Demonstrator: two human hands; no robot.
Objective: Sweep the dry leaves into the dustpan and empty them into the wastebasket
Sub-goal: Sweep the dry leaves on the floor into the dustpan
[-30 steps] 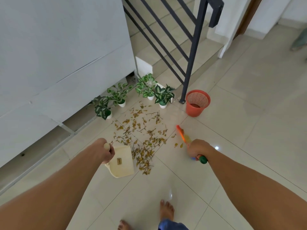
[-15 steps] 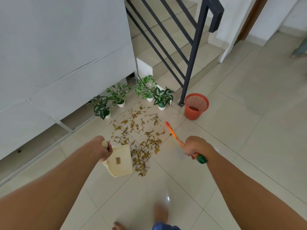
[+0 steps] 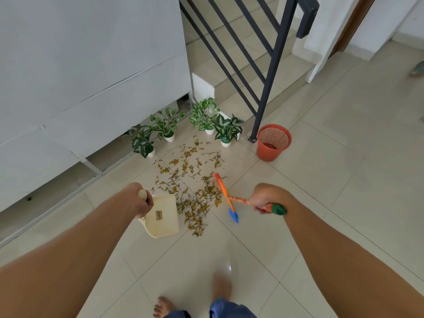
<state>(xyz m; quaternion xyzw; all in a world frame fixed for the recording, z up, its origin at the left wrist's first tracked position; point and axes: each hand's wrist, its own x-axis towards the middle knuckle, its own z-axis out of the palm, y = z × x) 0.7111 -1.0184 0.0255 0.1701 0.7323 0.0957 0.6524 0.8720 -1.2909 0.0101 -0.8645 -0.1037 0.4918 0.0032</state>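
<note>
On tiles (image 3: pixel 321 180) — dustpan (image 3: pixel 164 222) edge beside leaves (image 3: pixel 195 200), brush (image 3: pixel 223 191)

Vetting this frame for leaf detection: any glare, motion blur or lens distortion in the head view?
Head view: soft, even daylight with faint shadows; one small glare spot on the floor near the feet; one bare foot is motion-blurred, while the leaves are sharp; wide-angle bending bows the wall lines and stretches the forearms at the edges.

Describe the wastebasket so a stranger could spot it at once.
Follow the dark stair railing's end post down to the floor. The wastebasket stands right of its foot. It alone is orange-red with mesh walls; the neighbouring plants have white pots.
</note>
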